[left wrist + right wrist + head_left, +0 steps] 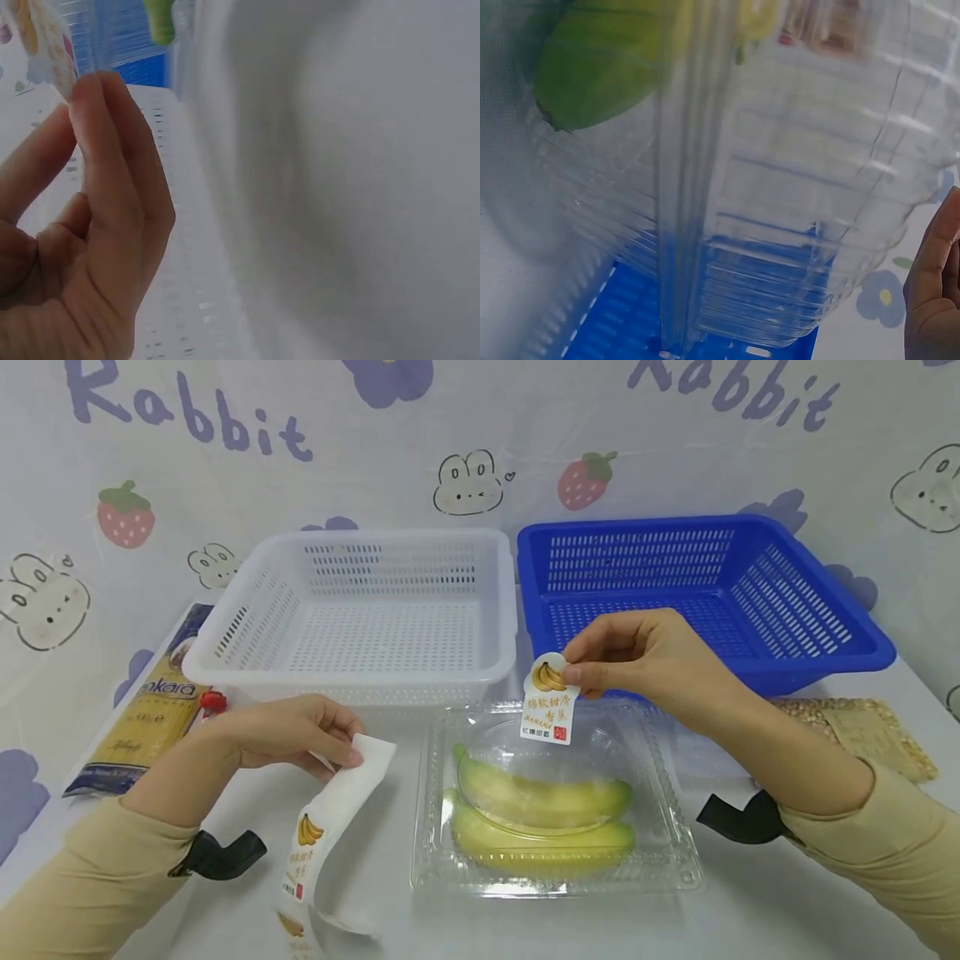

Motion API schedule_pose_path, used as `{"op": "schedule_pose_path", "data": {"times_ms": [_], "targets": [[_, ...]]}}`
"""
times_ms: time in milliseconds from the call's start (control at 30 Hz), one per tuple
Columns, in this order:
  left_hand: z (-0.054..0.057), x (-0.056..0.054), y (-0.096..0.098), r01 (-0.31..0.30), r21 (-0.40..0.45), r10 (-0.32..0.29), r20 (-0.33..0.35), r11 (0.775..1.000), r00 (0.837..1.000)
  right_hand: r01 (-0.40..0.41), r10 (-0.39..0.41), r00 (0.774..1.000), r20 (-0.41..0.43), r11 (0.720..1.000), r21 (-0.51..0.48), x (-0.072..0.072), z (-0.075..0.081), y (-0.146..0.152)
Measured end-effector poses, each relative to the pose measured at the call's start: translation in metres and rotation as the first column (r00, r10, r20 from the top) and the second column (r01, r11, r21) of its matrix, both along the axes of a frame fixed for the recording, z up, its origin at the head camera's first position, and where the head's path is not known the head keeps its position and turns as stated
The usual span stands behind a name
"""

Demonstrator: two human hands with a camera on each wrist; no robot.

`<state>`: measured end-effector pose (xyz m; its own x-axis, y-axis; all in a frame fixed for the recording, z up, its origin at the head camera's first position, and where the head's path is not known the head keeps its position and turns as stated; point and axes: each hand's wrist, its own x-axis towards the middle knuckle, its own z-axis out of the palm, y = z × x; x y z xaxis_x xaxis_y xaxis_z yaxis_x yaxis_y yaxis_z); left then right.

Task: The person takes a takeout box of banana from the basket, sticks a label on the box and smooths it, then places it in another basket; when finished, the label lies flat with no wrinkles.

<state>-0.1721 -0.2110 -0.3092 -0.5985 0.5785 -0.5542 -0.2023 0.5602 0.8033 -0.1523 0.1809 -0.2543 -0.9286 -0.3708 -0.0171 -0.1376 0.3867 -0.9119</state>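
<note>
In the head view my right hand (645,664) pinches a banana sticker (548,714) by its upper edge, above a closed clear plastic clamshell box (555,877). Two yellow-green bananas (540,793) lie inside the box. At the left, my left hand (300,735) grips the blank end of a strip of banana stickers (318,806) between thumb and fingers, and the strip hangs down past the bottom edge. In the left wrist view the fingers of the left hand (105,202) meet at the printed strip. Only part of the right hand (936,285) shows in the right wrist view.
Behind the box stand a white basket (348,677) and a blue basket (817,660). A pasta packet (153,710) lies at the left beside a small red object (213,702). A bag of grains or beans (870,735) lies at the right, partly behind the right forearm.
</note>
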Motion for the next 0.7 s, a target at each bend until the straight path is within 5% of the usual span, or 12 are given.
{"op": "schedule_pose_path", "data": {"times_ms": [333,533,700], "targets": [[-0.025,-0.003,0.005,-0.141,-0.067,0.142,0.018,0.988,0.990,-0.017,0.015,0.999,0.049,1.000,0.025,-0.001,-0.005,-0.001],[-0.035,-0.005,0.015,-0.325,-0.021,0.326,0.023,0.945,0.945,-0.036,0.033,0.997,0.071,0.999,0.039,-0.002,-0.008,-0.001],[-0.038,-0.007,0.022,-0.413,0.032,0.414,-0.014,0.910,0.910,-0.065,0.062,0.995,0.080,0.997,0.034,-0.002,-0.009,-0.001]]}}
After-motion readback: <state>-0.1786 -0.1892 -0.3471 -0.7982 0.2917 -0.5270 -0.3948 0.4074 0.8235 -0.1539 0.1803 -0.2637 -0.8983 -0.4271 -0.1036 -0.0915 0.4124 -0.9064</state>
